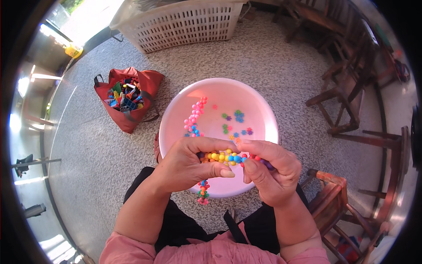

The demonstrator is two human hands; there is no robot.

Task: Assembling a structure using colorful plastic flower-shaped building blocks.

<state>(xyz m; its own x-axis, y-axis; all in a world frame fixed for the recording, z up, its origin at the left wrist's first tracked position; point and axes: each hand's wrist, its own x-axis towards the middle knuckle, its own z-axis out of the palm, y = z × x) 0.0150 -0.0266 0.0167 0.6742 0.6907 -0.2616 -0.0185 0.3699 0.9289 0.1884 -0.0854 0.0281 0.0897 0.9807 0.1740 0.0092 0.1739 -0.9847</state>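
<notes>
A chain of knobbly, flower-shaped plastic beads [222, 157] stretches between my two hands over a pink basin [260, 103]. My left hand [178, 165] is closed around the yellow and orange part, thumb below and fingers above. At the blue and red beads, my right hand [274, 178] pinches the chain between thumb and fingers, with purple beads showing past them. A pink and blue length [193, 116] lies in the basin beyond my left hand. Below that hand hangs a multicoloured end [203, 193]. Loose flower-shaped beads [238, 116] are scattered on the basin's bottom.
Left of the basin, a red bag [125, 119] is full of mixed toy bricks [128, 97]. A white slatted basket [184, 28] stands at the far side. Wooden chairs [340, 97] line the right, with a wooden stool [327, 196] near my right knee.
</notes>
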